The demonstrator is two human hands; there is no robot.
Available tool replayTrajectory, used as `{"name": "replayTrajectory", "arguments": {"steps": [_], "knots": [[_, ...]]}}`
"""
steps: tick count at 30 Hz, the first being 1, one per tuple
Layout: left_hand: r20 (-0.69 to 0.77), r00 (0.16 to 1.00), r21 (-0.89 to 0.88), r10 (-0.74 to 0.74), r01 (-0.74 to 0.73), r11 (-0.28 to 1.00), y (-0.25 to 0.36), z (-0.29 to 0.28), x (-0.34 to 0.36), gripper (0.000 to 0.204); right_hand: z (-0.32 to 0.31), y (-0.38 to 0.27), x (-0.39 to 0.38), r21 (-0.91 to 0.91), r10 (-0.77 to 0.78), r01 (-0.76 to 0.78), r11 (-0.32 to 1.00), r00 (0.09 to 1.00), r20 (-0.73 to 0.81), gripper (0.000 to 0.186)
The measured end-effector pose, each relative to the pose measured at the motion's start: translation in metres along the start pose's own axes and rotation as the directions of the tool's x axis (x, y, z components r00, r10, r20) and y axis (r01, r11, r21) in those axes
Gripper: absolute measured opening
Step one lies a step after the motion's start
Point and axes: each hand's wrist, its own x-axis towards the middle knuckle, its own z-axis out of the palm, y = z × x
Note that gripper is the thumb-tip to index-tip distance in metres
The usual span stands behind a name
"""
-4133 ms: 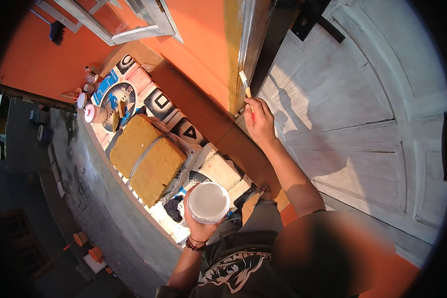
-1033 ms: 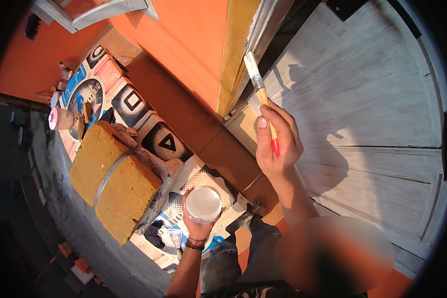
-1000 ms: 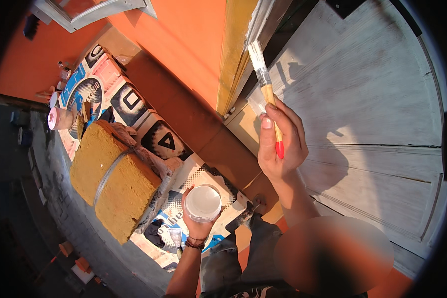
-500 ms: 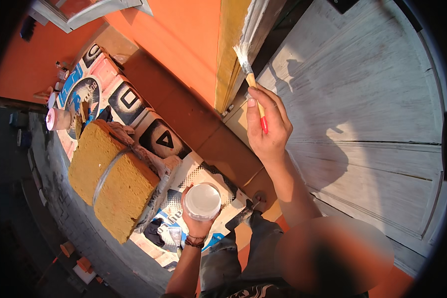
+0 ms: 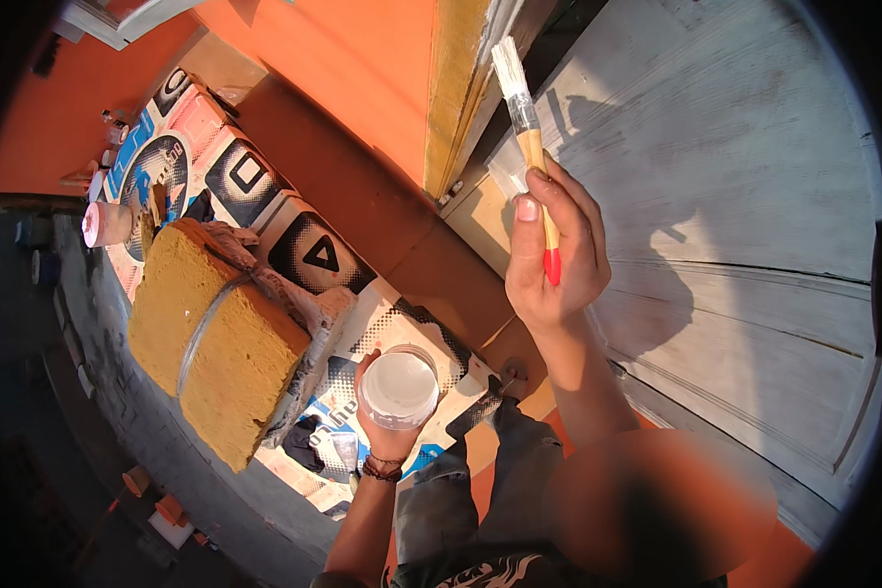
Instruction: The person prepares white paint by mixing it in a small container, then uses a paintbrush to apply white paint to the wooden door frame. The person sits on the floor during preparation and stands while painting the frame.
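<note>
Ahead of the right grip (image 5: 573, 255), a red-tipped wooden paintbrush (image 5: 526, 122) with straightened bristles

Just beyond the right grip's fingertips, the white bristles (image 5: 509, 67) now stand straight; a moment ago they were splayed at the edge of the whitish wooden door frame (image 5: 504, 22). That suggests a break between strokes, though contact with the frame cannot be told. The right grip is clamped on the handle, thumb against fingers. Nearer the body, the left grip (image 5: 387, 443) wraps a clear round plastic tub (image 5: 400, 384) with pale contents, above the black, white and blue printed bench (image 5: 382, 323). Left of the brush, mustard-yellow painted trim (image 5: 453, 108) borders the frame, probably leaving little margin. Right of the right grip stands a grey-white panelled wooden door (image 5: 735, 196); between the grips, brown tiled floor (image 5: 397, 230) seems to give room for moving.
</note>
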Motion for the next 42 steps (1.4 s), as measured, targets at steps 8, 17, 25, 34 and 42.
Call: {"name": "replayTrajectory", "arguments": {"steps": [8, 17, 25, 34, 42], "knots": [[0.043, 0.996, -0.108, -0.077, 0.081, 0.991, -0.010, 0.003, -0.001, 0.112, -0.033, 0.022, -0.110, 0.142, 0.641, -0.662, 0.736, 0.749, 0.167, 0.018], [0.130, 0.989, 0.069, 0.072, -0.082, 0.994, -0.038, 0.059, -0.004, 0.095, -0.133, -0.004, -0.261, 0.411, 0.943, -0.876, -0.251, -0.124, 0.310, 0.035], [0.413, 0.906, 0.163, 0.090, -0.171, 0.972, -0.088, 0.128, -0.016, 0.101, -0.155, 0.025, -0.333, 0.134, 0.963, -0.986, 0.096, 0.127, 0.239, 0.025], [0.435, 0.806, 0.261, 0.402, -0.540, 0.800, -0.149, 0.135, -0.016, 0.100, -0.086, 0.000, -0.469, 0.077, 0.943, -0.940, 0.333, 0.332, -0.025, 0.016], [0.446, 0.804, 0.101, 0.394, -0.482, 0.870, -0.171, 0.134, -0.019, 0.098, -0.059, -0.043, -0.460, 0.109, 0.916, -0.925, 0.365, 0.336, -0.217, 0.018]]}}
